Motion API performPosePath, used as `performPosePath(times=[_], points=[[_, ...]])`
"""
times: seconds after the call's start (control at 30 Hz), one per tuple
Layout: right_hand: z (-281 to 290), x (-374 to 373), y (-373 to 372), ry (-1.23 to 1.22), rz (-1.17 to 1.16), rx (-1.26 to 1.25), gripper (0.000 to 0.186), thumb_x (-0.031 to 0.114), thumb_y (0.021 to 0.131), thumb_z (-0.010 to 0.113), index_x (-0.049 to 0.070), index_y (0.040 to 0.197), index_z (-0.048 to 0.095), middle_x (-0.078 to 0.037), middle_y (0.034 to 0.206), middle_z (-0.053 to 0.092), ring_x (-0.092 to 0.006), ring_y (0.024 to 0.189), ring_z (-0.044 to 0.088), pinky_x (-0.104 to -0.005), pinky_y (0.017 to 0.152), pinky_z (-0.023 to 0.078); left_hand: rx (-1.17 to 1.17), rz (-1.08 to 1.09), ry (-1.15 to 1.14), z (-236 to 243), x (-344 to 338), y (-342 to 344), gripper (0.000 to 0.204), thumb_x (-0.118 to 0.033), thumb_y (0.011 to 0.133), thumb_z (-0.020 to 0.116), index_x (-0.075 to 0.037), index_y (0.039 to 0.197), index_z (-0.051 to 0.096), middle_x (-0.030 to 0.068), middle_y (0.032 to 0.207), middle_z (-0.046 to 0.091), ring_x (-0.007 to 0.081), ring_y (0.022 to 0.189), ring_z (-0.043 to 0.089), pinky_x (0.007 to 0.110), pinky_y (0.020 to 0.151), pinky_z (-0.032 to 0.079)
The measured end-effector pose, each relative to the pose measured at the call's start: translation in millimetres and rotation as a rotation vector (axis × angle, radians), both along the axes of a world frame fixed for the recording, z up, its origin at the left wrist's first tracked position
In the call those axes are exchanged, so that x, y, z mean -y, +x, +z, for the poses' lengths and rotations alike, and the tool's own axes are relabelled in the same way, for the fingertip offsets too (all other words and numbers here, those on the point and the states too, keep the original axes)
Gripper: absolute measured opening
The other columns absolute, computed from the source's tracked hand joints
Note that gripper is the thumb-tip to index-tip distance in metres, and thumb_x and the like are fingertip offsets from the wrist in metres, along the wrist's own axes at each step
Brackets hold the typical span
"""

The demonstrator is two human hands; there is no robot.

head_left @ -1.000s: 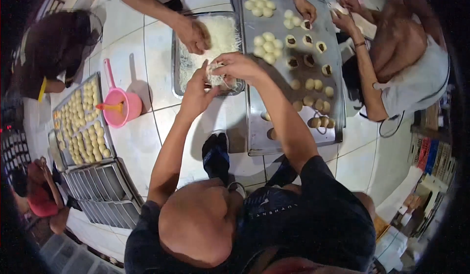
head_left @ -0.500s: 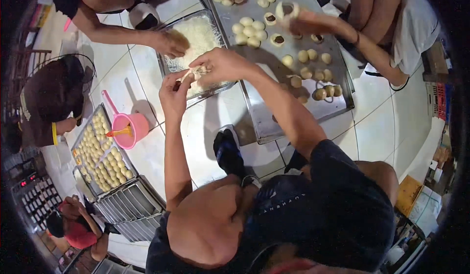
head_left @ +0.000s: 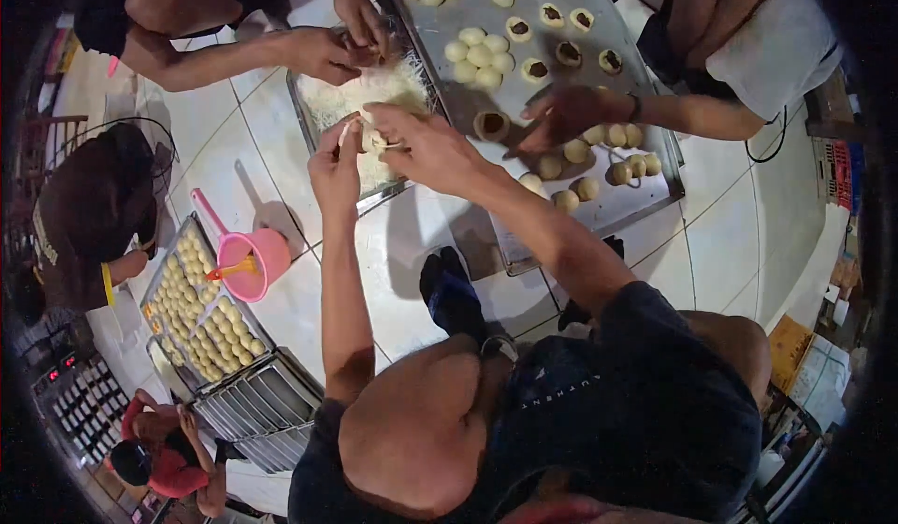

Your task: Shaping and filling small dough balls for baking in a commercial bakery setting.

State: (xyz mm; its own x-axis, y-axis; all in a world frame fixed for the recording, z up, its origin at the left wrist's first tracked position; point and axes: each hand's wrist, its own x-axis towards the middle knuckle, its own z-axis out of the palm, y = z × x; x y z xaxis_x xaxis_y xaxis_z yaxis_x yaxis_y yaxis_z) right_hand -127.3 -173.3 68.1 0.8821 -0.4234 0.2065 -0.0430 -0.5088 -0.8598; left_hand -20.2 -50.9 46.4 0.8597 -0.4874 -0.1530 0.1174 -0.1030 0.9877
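Observation:
My left hand (head_left: 335, 170) pinches the edge of a small pale dough piece (head_left: 373, 140) with whitish shreds on it. The fingers and thumb of my right hand (head_left: 432, 152) close on its other side. Both hands are over the near edge of a metal tray (head_left: 296, 103) of pale grated shreds (head_left: 382, 86), probably cheese. My fingers partly hide the dough. Just beyond, a co-worker's two hands (head_left: 327, 54) work together over the same tray. At the right, another co-worker's hand (head_left: 572, 114) is spread beside a flattened dough round (head_left: 491, 126) with dark filling.
A large metal sheet (head_left: 524, 75) holds dough ball clusters (head_left: 479, 58), filled rounds (head_left: 569, 53) and balls on white paper (head_left: 599, 215). At left are a pink dipper (head_left: 254, 267) with a brush and a tray of dough balls (head_left: 201, 309) on stacked trays. My foot (head_left: 454, 290) is below my hands.
My fingers have shifted around the dough piece. The far co-worker's second hand has come over the shreds. The right co-worker's hand has moved nearer me, leaving a filled round on the sheet.

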Motion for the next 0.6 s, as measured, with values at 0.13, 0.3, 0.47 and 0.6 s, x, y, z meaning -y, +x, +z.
performPosePath(times=[0.13,0.3,0.47,0.6], points=[[1,8,-8,-0.13,0.026,0.098,0.025,0.017,0.076,0.074,0.0,0.094,0.072,-0.009,0.083,0.07,-0.0173,0.065,0.061,-0.0303,0.059,0.048,0.251,-0.232,0.031,8,-8,8,0.03,-0.018,0.092,0.064,0.003,0.113,0.066,0.0035,0.089,0.061,0.0115,0.081,0.053,0.022,0.075,0.044],[-2,9,-5,0.319,-0.031,0.25,0.039,0.013,0.072,0.079,0.002,0.108,0.068,-0.004,0.077,0.068,-0.0117,0.062,0.057,-0.0249,0.056,0.044,0.299,-0.304,0.253,40,-6,-2,0.031,-0.014,0.094,0.059,0.003,0.119,0.063,0.0048,0.098,0.061,0.0122,0.083,0.053,0.023,0.079,0.043],[-5,14,2,0.65,-0.062,0.088,0.038,0.008,0.074,0.079,0.001,0.11,0.068,-0.004,0.071,0.068,-0.0076,0.058,0.056,-0.0193,0.054,0.044,0.025,-0.029,-0.049,43,-4,-31,0.049,-0.011,0.093,0.059,0.004,0.138,0.045,0.0112,0.122,0.062,0.0131,0.089,0.056,0.023,0.084,0.046],[3,13,-9,0.769,0.037,-0.11,0.036,0.011,0.078,0.077,0.0,0.111,0.069,-0.007,0.075,0.071,-0.0078,0.06,0.062,-0.0192,0.052,0.048,-0.025,-0.126,-0.031,49,-11,-41,0.05,-0.012,0.094,0.059,0.004,0.139,0.043,0.0149,0.126,0.061,0.0171,0.108,0.059,0.026,0.095,0.044]])
